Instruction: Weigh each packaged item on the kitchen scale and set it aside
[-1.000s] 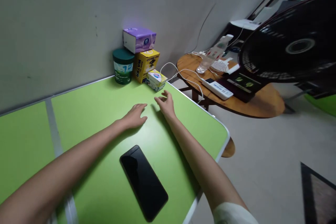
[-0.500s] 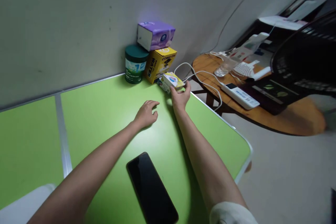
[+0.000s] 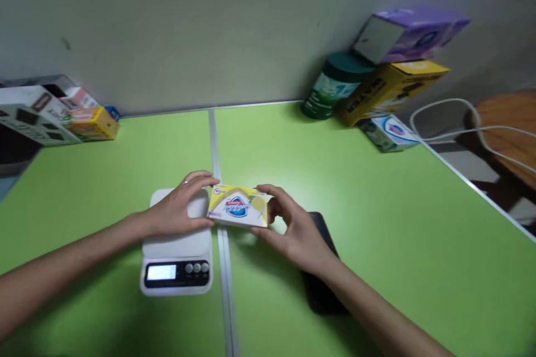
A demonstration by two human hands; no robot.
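Gripping the yellow-and-white box [image 3: 237,211] at opposite ends, left hand [image 3: 178,209] and right hand [image 3: 299,234] have brought it beside the scale [image 3: 178,248].

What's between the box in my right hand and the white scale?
Your left hand: it reaches over the white scale to the left end of the box. Nothing else visible is in the way.

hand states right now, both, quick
Left hand: holding the left end of the yellow-and-white box, fingers and thumb at its edges.
Right hand: holding the same box's right end.
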